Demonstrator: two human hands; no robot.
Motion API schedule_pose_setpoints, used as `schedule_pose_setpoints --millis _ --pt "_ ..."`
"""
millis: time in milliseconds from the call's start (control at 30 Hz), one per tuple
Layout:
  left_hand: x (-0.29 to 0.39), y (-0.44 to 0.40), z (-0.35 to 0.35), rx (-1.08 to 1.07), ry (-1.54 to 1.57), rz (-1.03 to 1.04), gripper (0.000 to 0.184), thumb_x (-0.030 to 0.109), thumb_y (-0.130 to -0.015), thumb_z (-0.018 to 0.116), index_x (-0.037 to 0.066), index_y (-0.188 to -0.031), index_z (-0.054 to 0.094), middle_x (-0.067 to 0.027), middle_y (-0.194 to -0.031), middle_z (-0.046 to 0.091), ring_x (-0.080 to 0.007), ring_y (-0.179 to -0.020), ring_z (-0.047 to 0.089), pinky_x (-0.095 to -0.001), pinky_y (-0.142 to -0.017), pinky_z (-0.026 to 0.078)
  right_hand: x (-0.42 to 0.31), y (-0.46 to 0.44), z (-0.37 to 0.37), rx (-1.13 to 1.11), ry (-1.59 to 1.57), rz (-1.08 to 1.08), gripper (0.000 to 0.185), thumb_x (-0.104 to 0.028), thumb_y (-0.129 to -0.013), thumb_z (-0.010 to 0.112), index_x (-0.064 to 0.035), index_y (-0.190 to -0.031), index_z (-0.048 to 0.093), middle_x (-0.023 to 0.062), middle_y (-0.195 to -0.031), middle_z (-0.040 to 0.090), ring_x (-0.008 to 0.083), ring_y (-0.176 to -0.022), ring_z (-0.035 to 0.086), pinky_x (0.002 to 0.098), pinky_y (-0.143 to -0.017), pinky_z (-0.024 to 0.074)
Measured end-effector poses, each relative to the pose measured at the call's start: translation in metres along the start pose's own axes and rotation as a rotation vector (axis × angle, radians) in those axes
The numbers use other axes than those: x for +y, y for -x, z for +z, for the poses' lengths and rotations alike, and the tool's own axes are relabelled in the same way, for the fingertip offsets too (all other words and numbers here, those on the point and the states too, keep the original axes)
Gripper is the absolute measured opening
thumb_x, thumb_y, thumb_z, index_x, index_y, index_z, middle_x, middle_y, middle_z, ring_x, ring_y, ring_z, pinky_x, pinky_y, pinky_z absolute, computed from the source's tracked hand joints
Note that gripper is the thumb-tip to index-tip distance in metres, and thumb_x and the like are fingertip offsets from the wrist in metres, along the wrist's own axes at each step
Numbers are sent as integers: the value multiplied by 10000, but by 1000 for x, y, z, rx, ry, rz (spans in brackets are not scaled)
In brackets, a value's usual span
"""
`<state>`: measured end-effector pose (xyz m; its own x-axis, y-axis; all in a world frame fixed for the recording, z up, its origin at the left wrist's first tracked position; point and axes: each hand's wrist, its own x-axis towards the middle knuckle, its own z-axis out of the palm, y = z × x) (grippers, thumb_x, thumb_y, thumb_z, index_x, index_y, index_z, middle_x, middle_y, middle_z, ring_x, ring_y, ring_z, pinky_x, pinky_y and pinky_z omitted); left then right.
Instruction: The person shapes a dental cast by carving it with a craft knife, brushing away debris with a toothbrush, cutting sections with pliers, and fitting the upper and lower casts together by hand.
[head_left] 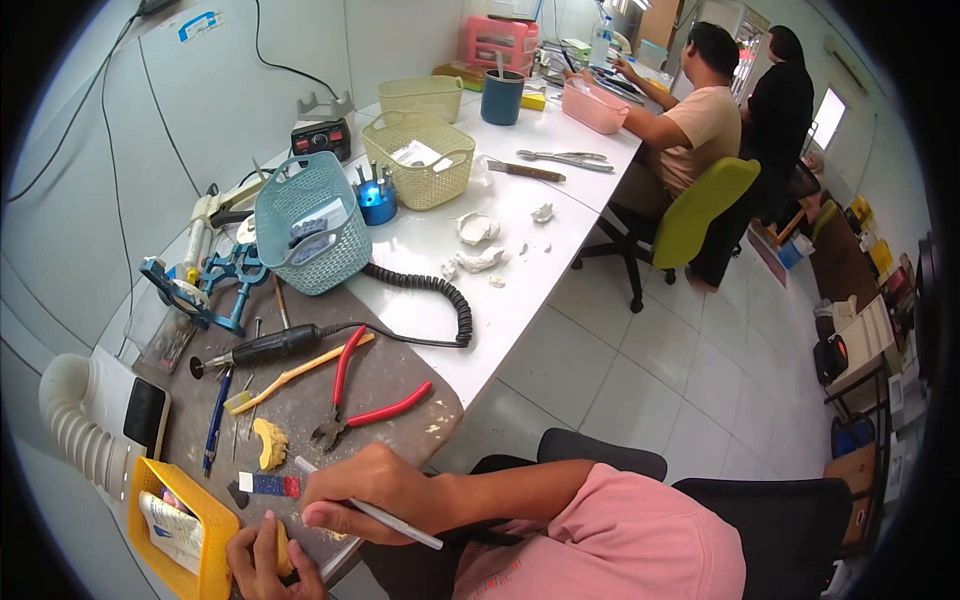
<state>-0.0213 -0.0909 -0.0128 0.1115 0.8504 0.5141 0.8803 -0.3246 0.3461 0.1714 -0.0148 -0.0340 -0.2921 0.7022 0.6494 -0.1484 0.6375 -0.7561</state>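
Yellow piece (285,556): gripped between thumb and fingers of the left hand (264,572), at 8 o'clock from the right hand (375,492). Right hand: closed around a slim pale tool (398,524), axis 10-to-4 o'clock. Cutters (339,424): 12 o'clock, on the brown counter (405,362).

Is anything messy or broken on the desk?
Yes: jagged white chunks, perhaps plaster, lie loose on the white tabletop, like something broken. Pale specks also dot the brown mat near the right hand.
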Motion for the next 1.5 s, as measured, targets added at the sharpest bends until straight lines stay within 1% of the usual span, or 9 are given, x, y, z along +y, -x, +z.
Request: schedule_pose_setpoints --millis 133,233,367,467,767,867,1000,1267,1500 --pt "-15 12 9 -71 0 -54 357 110 -907 570 -4 -1235 653 -188 -1015 587 -366 -961 595 -447 -874 468 0 -1 4 90 38 19 89 -114 -983 609 -27 -990 628 89 -795 654 227 -623 649 336 -562 505" --pt "-7 8 9 18 50 -135 404 4 -799 699 45 -1201 695 -147 -964 589 -348 -904 581 -474 -915 483 2 5 6 93 -263 222 154 -71 -1013 528 -33 -1153 477 95 -954 656 123 -725 656 265 -611 523" --pt "-20 9 5 -20 102 -78 454 -13 -737 771 51 -1180 698 -123 -966 624 -315 -925 605 -448 -998 481 0 -6 -18 125 -227 146 436 -434 -1068 416 -47 -1268 428 168 -986 689 92 -569 572 196 -495 433" --pt "-22 10 9 18 140 -100 445 4 -716 792 52 -1151 709 -104 -939 632 -299 -918 604 -468 -1031 481 -12 -25 -50 188 51 112 729 -594 -1010 435 18 -1402 483 24 -739 553 64 -512 497 197 -474 391" --pt "-23 9 7 65 139 -61 385 66 -786 765 58 -1167 707 -84 -913 614 -291 -873 589 -475 -960 521 -31 -102 -83 -217 568 -39 265 -214 -995 629 -15 -1168 648 45 -807 578 119 -755 559 258 -650 455" --pt "-24 12 3 133 253 -120 290 110 -876 708 46 -1159 706 -104 -909 612 -279 -841 596 -430 -946 520 -36 -129 -60 -488 656 97 399 -82 -888 728 -37 -1261 595 54 -840 628 138 -773 632 298 -690 527" --pt "-30 18 -1 259 515 -256 278 206 -1025 568 15 -1182 694 -106 -951 641 -206 -824 609 -330 -898 511 -1 -148 -28 -818 929 -57 357 -118 -854 724 3 -1173 619 200 -946 695 395 -942 662 456 -876 509" --pt "-13 14 -6 148 952 -491 469 235 -1059 406 -63 -1409 494 -121 -1161 623 -158 -992 615 -330 -952 517 9 -134 -30 -625 917 -321 340 -153 -872 715 4 -1171 672 150 -997 715 324 -915 684 388 -838 534" --pt "-20 -1 8 174 1607 -515 497 137 -1047 461 -44 -1503 377 -160 -1328 568 -218 -1189 600 -391 -1046 492 -50 9 -84 -772 183 573 298 -192 -929 687 16 -1142 693 134 -1002 736 238 -931 715 348 -817 555"
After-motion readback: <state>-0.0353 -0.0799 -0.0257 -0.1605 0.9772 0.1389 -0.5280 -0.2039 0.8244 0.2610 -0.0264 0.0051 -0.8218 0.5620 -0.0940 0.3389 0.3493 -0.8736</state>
